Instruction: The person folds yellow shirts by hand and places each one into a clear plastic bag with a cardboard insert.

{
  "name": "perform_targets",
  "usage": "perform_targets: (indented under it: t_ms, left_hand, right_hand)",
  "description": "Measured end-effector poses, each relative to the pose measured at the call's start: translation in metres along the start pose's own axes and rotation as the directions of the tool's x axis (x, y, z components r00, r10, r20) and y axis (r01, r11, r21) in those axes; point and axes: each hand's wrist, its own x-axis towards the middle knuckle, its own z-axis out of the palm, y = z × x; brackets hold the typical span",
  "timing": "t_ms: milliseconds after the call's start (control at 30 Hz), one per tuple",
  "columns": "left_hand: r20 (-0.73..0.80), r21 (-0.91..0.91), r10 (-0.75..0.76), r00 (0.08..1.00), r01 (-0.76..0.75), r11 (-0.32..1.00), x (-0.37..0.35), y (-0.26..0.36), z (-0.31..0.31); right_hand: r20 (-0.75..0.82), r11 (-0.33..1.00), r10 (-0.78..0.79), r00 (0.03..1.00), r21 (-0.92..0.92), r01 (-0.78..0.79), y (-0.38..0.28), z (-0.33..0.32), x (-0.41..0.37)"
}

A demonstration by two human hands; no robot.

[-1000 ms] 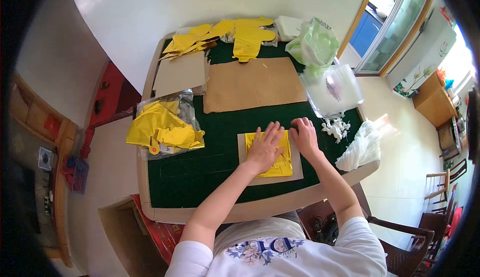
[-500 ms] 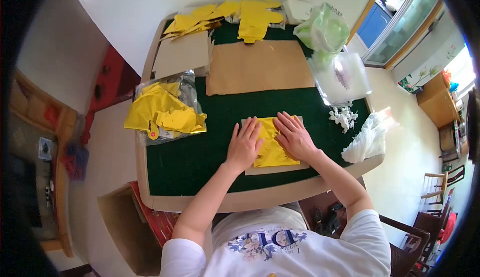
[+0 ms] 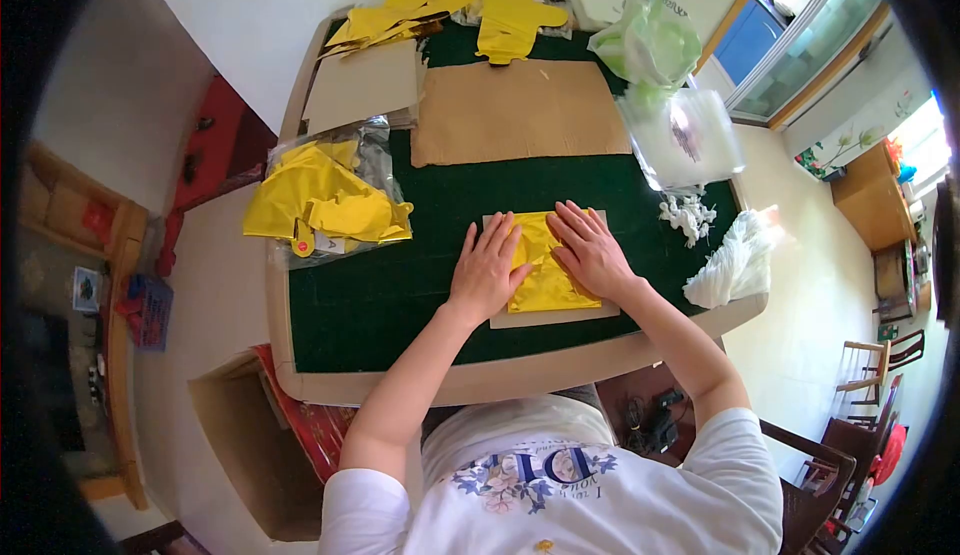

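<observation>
A flat, folded gold foil balloon [image 3: 540, 277] lies on a grey-brown card [image 3: 555, 319] near the front edge of the table. My left hand [image 3: 486, 270] rests flat along the left side of the foil, fingers stretched out and thumb over it. On the right side, my right hand [image 3: 592, 253] is spread flat and presses on the foil's upper right part. Neither hand grips anything. Parts of the foil and card are hidden beneath the palms and fingers.
More gold foil in a clear bag [image 3: 335, 200] lies at left. A stack of cards [image 3: 362, 90], flat foil shapes [image 3: 515, 15] and a cardboard sheet [image 3: 520, 115] are farther back. Clear bags [image 3: 685, 140], white bits [image 3: 688, 217] and white plastic wrap [image 3: 735, 265] lie at right.
The whole view has shifted, so the table sits slightly higher in it. Both hands stay flat on the foil in nearly the same position.
</observation>
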Motion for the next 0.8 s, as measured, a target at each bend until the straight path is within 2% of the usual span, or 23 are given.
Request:
perform_targets:
  t_ms: [333, 433, 533, 633, 767, 800]
  left_hand:
    - [-0.056, -0.078, 0.07, 0.996, -0.074, 0.994, -0.013, 0.005, 0.0]
    - [-0.169, -0.203, -0.096, 0.981, 0.061, 0.977, -0.01, 0.0, 0.0]
    - [-0.082, 0.001, -0.099, 0.992, 0.099, 0.995, -0.013, -0.016, -0.003]
    - [-0.107, 0.037, -0.073, 0.992, 0.077, 0.996, -0.016, -0.014, -0.003]
    - [-0.111, 0.09, -0.048, 0.993, 0.059, 0.994, -0.013, -0.016, -0.003]
    - [-0.112, 0.105, -0.034, 0.993, 0.046, 0.993, -0.014, -0.018, -0.004]
  right_hand:
    - [-0.038, 0.998, 0.01, 0.999, 0.055, -0.008, 0.002, -0.001, 0.0]
    - [-0.013, 0.999, 0.001, 1.0, 0.037, 0.0, 0.002, -0.001, 0.001]
    - [0.025, 0.979, 0.019, 1.0, -0.204, -0.014, -0.01, -0.009, 0.003]
    - [0.123, 0.982, -0.017, 0.992, -0.184, 0.039, -0.037, -0.018, 0.009]
    - [0.193, 0.998, -0.033, 0.981, -0.049, 0.044, -0.046, 0.009, 0.003]
    - [0.152, 0.996, -0.054, 0.987, -0.058, 0.064, -0.045, 0.012, 0.003]
